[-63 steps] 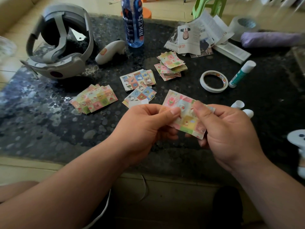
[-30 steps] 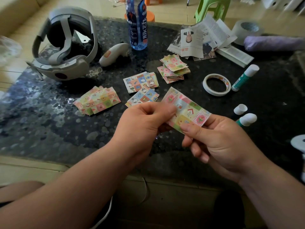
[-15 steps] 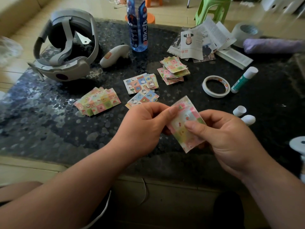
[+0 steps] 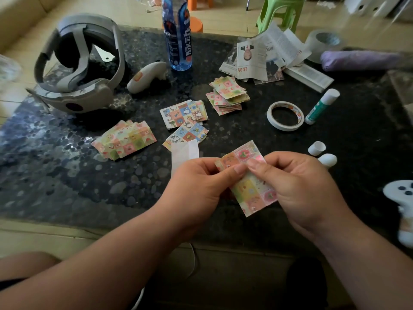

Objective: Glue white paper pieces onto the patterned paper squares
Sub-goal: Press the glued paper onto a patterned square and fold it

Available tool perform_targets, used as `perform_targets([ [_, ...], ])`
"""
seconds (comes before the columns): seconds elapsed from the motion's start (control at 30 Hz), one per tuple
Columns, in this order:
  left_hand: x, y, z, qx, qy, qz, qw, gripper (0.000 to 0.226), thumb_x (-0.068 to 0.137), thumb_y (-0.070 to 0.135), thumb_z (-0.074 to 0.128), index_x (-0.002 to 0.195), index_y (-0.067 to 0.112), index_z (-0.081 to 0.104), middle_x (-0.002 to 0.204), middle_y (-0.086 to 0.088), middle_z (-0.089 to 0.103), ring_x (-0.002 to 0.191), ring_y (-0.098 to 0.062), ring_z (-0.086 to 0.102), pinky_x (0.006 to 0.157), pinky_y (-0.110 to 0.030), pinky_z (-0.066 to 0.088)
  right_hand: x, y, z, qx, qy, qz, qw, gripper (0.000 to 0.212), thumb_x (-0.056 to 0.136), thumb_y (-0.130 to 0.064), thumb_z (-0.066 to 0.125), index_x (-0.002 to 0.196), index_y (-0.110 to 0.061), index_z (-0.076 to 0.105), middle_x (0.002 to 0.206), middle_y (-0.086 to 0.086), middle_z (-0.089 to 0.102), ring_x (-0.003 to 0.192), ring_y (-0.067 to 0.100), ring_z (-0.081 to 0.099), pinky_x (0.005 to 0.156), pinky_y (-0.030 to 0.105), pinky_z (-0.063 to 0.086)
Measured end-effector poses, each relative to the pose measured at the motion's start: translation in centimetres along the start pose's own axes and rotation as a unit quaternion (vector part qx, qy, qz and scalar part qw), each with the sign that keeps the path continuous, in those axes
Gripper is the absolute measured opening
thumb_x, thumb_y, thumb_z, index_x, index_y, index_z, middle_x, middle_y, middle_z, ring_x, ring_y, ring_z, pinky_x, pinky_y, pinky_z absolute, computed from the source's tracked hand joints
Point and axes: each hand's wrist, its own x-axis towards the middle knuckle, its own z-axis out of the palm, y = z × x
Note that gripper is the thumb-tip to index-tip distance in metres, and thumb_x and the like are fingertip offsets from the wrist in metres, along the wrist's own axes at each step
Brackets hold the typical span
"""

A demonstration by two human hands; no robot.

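Glossy dark pebble-patterned table top point(image 4: 67, 166), matt printed patterned paper square point(image 4: 252, 193) above its near edge, plain white paper piece point(image 4: 184, 152) beside it, smooth grey plastic headset point(image 4: 85, 70) at far left, clear plastic bottle point(image 4: 177, 41) behind.

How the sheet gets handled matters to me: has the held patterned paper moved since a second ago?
Yes. The patterned paper has turned from crosswise to lengthwise, and its near end now lies farther from the tape roll.

pastel checkered paper square point(image 4: 251, 189), white paper point(image 4: 184, 152), green-white glue stick point(image 4: 320, 106), blue bottle point(image 4: 177, 34)
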Motion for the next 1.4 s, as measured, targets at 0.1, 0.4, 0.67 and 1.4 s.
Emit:
perform_targets([
  [0.1,0.0,0.3,-0.1,0.014,-0.008,-0.005,1.000,0.021,0.091,0.015,0.067,0.104,-0.001,0.073,0.102,-0.014,0.078,0.099,-0.029,0.075,0.095,-0.050,0.057,0.1,-0.5,-0.3,0.018,-0.002,-0.004,1.000,0.008,0.089,-0.011,0.072,0.087,-0.004,0.076,0.084,0.015,0.078,0.080,0.030,0.078,0.071,0.046,0.063],
  [0.4,-0.3,1.4,-0.7,-0.075,-0.049,-0.020,0.996,0.032,0.075,0.010,0.074,0.104,0.001,0.066,0.100,-0.021,0.074,0.087,-0.029,0.074,0.075,-0.043,0.062,0.4,-0.7,-0.9,0.088,-0.063,0.012,0.994,0.011,0.076,-0.014,0.070,0.066,-0.011,0.075,0.064,0.013,0.065,0.050,0.016,0.046,0.037,0.020,0.029],
  [0.67,-0.8,2.0,-0.5,-0.059,-0.089,0.004,0.994,0.024,0.076,0.002,0.071,0.100,0.004,0.066,0.086,-0.013,0.075,0.073,-0.020,0.073,0.063,-0.028,0.058,0.0,-1.1,-1.4,0.134,-0.109,0.007,0.985,0.016,0.070,-0.016,0.063,0.067,-0.005,0.073,0.063,0.016,0.067,0.048,0.016,0.049,0.032,0.018,0.028],
  [1.4,-0.9,2.4,-0.8,-0.033,-0.097,0.011,0.995,0.025,0.075,0.004,0.073,0.099,0.008,0.067,0.088,-0.013,0.075,0.076,-0.021,0.073,0.066,-0.030,0.058,0.3,-0.8,-1.6,0.144,-0.135,-0.012,0.980,0.019,0.078,-0.013,0.061,0.069,-0.009,0.077,0.065,0.016,0.068,0.047,0.017,0.052,0.032,0.018,0.031],
])
